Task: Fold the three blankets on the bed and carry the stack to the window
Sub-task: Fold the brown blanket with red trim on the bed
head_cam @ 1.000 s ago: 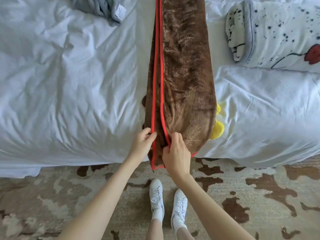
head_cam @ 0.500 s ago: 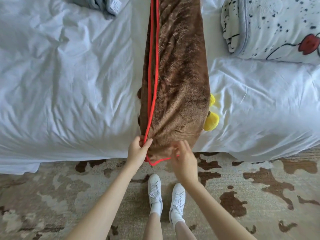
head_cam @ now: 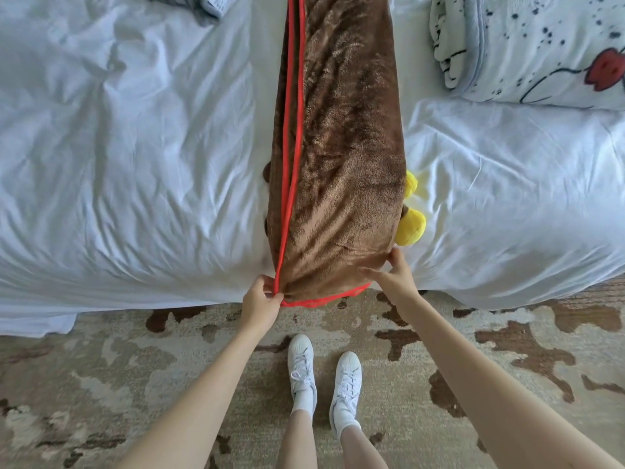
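Sliding out from the middle of the near end, the right hand (head_cam: 395,282) has reached the right corner of the brown blanket (head_cam: 345,147) since the earlier frames. The left hand (head_cam: 260,302) has kept its place at the left corner, and the doubled red trim (head_cam: 291,164) now runs as one straight line.

The bed (head_cam: 118,164) fills the upper view, its wrinkled white cover serving as the folding surface. Down its middle lies the brown blanket, folded lengthwise into a long narrow strip that runs away past the top of the view. Its near end hangs just over the bed's edge above the patterned carpet (head_cam: 135,384), which puts both corners within reach of the person standing there.

At upper right the spotted blanket (head_cam: 527,45) lies folded, well apart from the strip, likely parked until stacking. At top left only a scrap of a grey blanket (head_cam: 203,1) shows, too cropped to judge.

The hands are apart, one at each near corner. The left pinches the trim, keeping the layered edges together. The right has its thumb on the folded edge and fingers along the near end; whether it has closed a grip cannot be told. Held so, the corners seem ready to be carried up the strip for a crosswise fold.

Two yellow plush bits (head_cam: 411,228) poke out at the strip's right edge
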The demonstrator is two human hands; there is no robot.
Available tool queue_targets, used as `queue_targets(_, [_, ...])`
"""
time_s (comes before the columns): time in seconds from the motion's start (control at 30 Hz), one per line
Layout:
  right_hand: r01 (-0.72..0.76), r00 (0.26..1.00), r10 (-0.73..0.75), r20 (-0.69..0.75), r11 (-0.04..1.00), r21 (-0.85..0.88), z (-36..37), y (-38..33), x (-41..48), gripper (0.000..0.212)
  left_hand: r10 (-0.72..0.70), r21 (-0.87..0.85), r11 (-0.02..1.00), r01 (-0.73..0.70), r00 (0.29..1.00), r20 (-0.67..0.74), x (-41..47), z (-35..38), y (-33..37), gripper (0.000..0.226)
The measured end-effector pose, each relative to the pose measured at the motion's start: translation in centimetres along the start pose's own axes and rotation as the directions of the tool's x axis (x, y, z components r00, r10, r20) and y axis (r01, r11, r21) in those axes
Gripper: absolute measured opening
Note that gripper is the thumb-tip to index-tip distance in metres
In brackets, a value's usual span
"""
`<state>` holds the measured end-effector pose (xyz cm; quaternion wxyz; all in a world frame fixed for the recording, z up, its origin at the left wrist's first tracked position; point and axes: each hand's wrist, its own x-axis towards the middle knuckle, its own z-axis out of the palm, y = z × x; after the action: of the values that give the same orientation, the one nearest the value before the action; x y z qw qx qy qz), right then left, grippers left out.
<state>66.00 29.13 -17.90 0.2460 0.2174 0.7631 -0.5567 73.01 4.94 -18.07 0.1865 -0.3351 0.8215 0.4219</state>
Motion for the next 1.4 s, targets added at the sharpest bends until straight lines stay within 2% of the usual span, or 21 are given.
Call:
queue_targets(0.07, [-0.003, 1.0, 0.002, 0.019, 1.0, 0.028, 0.0, 0.0, 0.2, 0.05, 0.079, -0.045, 0.995, -0.086, 0.987, -0.141, -0.5, -0.3, 1.3, 0.019])
queue_targets(0.13, [0.004, 1.0, -0.005, 0.014, 0.998, 0.069, -0.1, 0.0, 0.3, 0.044, 0.188, -0.138, 0.963, -0.232, 0.943, -0.274, -1.0, -1.0, 3.4, 0.02])
queue_targets(0.23, [0.003, 1.0, -0.005, 0.012, 0.992, 0.128, -0.4, 0.0, 0.3, 0.035, 0.224, -0.325, 0.895, -0.307, 0.937, -0.269, -0.9, -1.9, 7.8, 0.015])
queue_targets(0.33, [0.016, 1.0, -0.013, -0.015, 0.987, 0.163, -0.5, -0.3, 0.3, 0.035, 0.188, -0.453, 0.856, -0.25, 0.966, -0.176, 0.4, -2.3, 11.9, 0.027])
queue_targets(0.4, [0.024, 1.0, -0.021, -0.02, 0.984, 0.177, -0.5, -0.5, 0.3, 0.034, 0.218, -0.379, 0.886, -0.267, 0.961, -0.167, 1.7, -2.5, 13.7, 0.03])
queue_targets(0.5, [0.033, 0.999, -0.025, -0.045, 0.983, 0.18, -0.5, -0.7, 0.5, 0.033, 0.367, -0.098, 0.905, -0.414, 0.876, -0.312, 3.1, -2.6, 14.3, 0.019])
queue_targets(0.57, [0.04, 0.998, -0.034, -0.043, 0.986, 0.163, -0.5, -0.5, 0.6, 0.03, 0.367, -0.076, 0.894, -0.441, 0.82, -0.439, 3.5, -2.7, 13.5, 0.015])
queue_targets(0.63, [0.049, 0.999, -0.047, -0.014, 0.987, 0.155, -0.6, -0.2, 0.6, 0.03, 0.283, -0.124, 0.915, -0.383, 0.831, -0.478, 3.9, -2.7, 12.2, 0.016])
queue_targets(0.7, [0.049, 0.999, -0.05, 0.004, 0.992, 0.113, -0.7, 0.3, 0.7, 0.031, 0.2, -0.171, 0.938, -0.302, 0.874, -0.442, 4.1, -2.6, 11.1, 0.021])
queue_targets(0.8, [0.039, 0.999, -0.041, 0.023, 0.997, 0.068, -0.8, 0.5, 0.8, 0.03, 0.183, -0.302, 0.904, -0.302, 0.913, -0.363, 3.5, -2.3, 10.0, 0.032])
queue_targets(0.87, [0.007, 0.999, -0.01, 0.047, 0.998, 0.062, -0.7, 0.5, 1.0, 0.03, 0.218, -0.285, 0.904, -0.318, 0.917, -0.333, 2.7, -1.8, 8.8, 0.047])
queue_targets(0.93, [-0.043, 0.996, 0.038, 0.084, 0.997, 0.059, -0.4, 0.5, 1.0, 0.031, 0.19, -0.233, 0.935, -0.266, 0.934, -0.303, 2.2, -1.1, 7.1, 0.061])
queue_targets(1.0, [-0.114, 0.985, 0.104, 0.134, 0.991, 0.073, 0.1, 0.5, 0.8, 0.036, 0.097, -0.264, 0.953, -0.15, 0.974, -0.205, 1.9, -0.6, 5.6, 0.062])
queue_targets(1.07, [-0.163, 0.972, 0.149, 0.182, 0.985, 0.065, 0.6, 0.7, 0.1, 0.037, 0.017, -0.295, 0.955, -0.021, 1.0, -0.018, 1.6, -0.1, 4.4, 0.059])
queue_targets(1.17, [-0.207, 0.956, 0.195, 0.22, 0.978, 0.034, 0.8, 1.6, -1.6, 0.038, -0.048, -0.255, 0.96, 0.116, 0.965, 0.26, 0.6, 0.7, 2.7, 0.052])
queue_targets(1.3, [-0.268, 0.947, 0.24, 0.216, 0.956, 0.115, -0.7, 2.4, -4.3, 0.033, -0.103, -0.28, 0.933, 0.226, 0.913, 0.395, -1.2, 0.3, 1.2, 0.043])
queue_targets(1.4, [-0.297, 0.928, 0.249, 0.276, 0.944, 0.147, -2.3, 2.0, -6.7, 0.036, -0.117, -0.321, 0.905, 0.278, 0.89, 0.441, -3.3, -0.9, 1.1, 0.036])
